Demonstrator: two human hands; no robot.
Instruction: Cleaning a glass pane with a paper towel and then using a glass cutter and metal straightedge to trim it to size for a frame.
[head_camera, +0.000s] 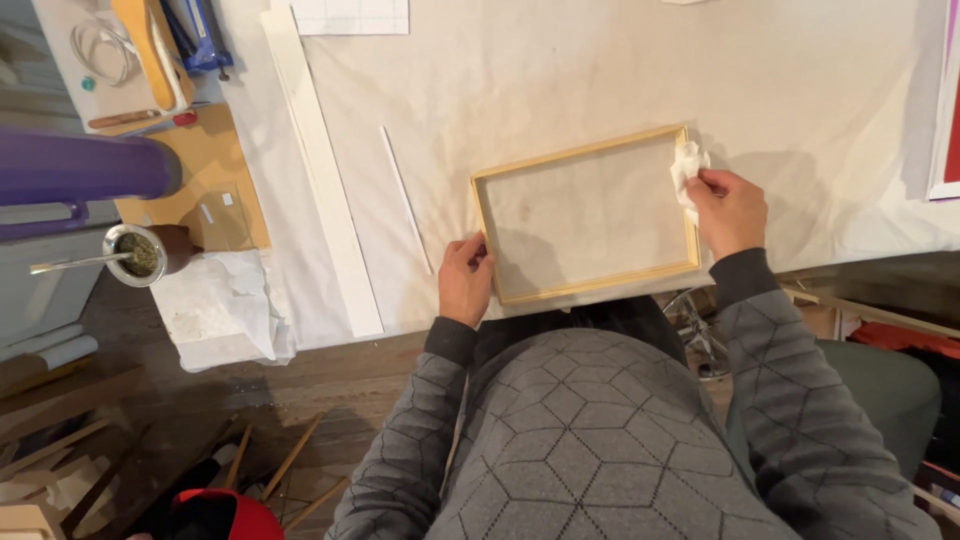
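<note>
A light wooden rectangular frame (583, 150) lies flat on a cloth-covered table (560, 70), with the cloth showing through its middle. My left hand (465, 278) grips the frame's near-left corner, thumb over the rail. At the frame's far-right corner my right hand (728, 210) presses a crumpled white wipe (686, 163) against the right rail. Both arms wear grey patterned sleeves.
Two long white strips, one wide (320, 180) and one thin (405, 200), lie left of the frame. Further left stand a purple cylinder (85, 167), a round cup with a metal straw (140, 255), a cardboard sheet (215, 185) and crumpled paper (225, 305). Wooden sticks lie on the floor (290, 455).
</note>
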